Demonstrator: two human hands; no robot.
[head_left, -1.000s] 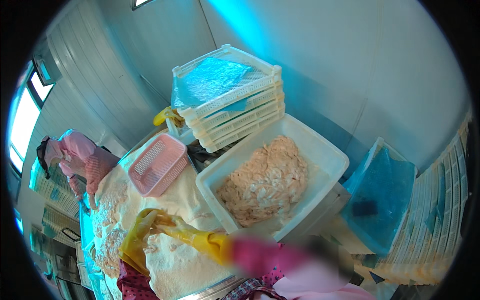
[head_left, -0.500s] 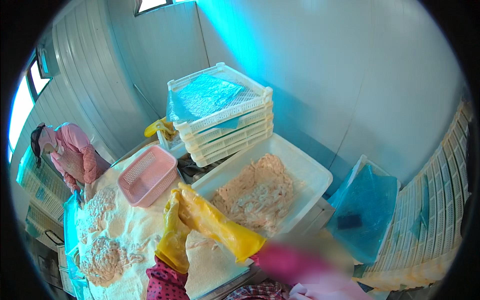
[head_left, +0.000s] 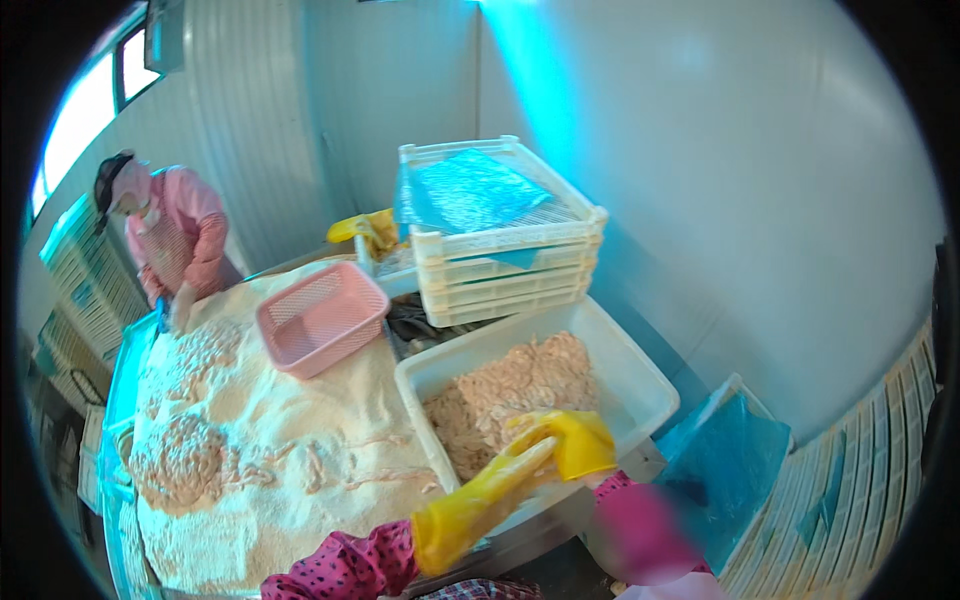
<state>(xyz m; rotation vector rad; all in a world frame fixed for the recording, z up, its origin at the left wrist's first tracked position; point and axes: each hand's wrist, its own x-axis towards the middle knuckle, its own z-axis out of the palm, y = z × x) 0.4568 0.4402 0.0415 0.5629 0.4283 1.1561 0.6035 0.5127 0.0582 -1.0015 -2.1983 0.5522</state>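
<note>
Both my hands are in yellow rubber gloves, over the near side of a white tub [head_left: 655, 395] of pale pink, stringy raw meat [head_left: 545, 375]. My left hand [head_left: 485, 505] reaches in from the lower left across the tub's rim, its fingertips close to the other glove. Bent at the wrist, my right hand [head_left: 578, 445] lies over the near part of the meat with its fingers pointing left. The gloves overlap, and the fingers are too hidden to show whether they grip any meat.
Pale powder covers the table [head_left: 350, 420] at left, with meat heaps [head_left: 185, 465] and a pink basket [head_left: 320, 320] on it. Stacked white crates [head_left: 505, 255] stand behind the tub. A co-worker [head_left: 180, 225] bends over the far left. Blue sheeting [head_left: 725, 460] lies at right.
My hands have moved right, from above the powdered table by the tub's left edge to over the meat in the tub. The view has shifted too.
</note>
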